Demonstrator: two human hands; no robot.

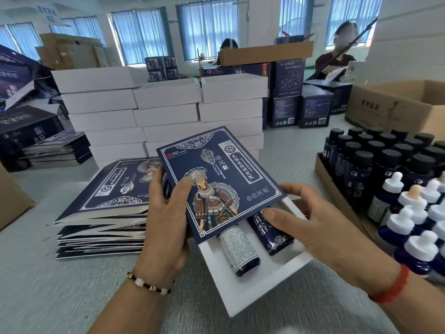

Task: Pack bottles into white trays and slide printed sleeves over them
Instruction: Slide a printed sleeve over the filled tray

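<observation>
**Sleeve partway over a loaded tray**

The left hand (166,213) has its grip around the printed sleeve (216,179), thumb on its face. The right hand (320,227) grips the white tray (252,295) at its far side. Two dark bottles (240,251) lie in the tray, half covered, held above the desk (48,285). A stack of flat sleeves (103,213) lies just left.

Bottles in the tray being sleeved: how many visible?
2: one bottle on the white tray's left side, another to its right under the right hand. The printed sleeve may hide more.
</observation>
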